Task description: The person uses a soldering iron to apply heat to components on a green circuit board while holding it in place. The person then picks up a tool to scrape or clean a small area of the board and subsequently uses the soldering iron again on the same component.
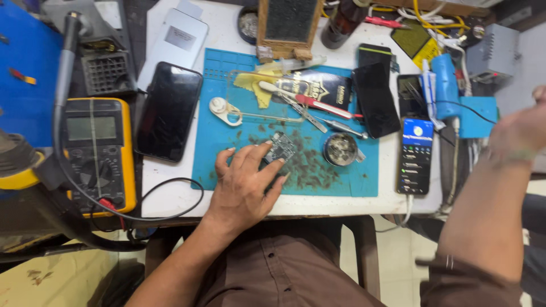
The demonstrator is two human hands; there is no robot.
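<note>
Head view, looking down: left hand (245,185) flat on blue work mat (347,182), fingers spread, fingertips touching small circuit board (280,148) near mat's middle. Right hand (520,133) raised off to the right, blurred, grip impossible to tell. Round metal tin (340,149) just beside the board; tweezers (306,113) and red-handled tool (325,106) behind. Dark phone (169,111) left of mat, yellow multimeter (100,153) farther left, lit phone (415,156) right.

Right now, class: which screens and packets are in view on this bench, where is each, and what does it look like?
Multimeter: left edge, yellow case, grey blank display.
Dark phone: left of the blue mat, black glass.
Lit phone: right of mat, bright screen.
Black packet: mat's top, dark with gold print.
</note>
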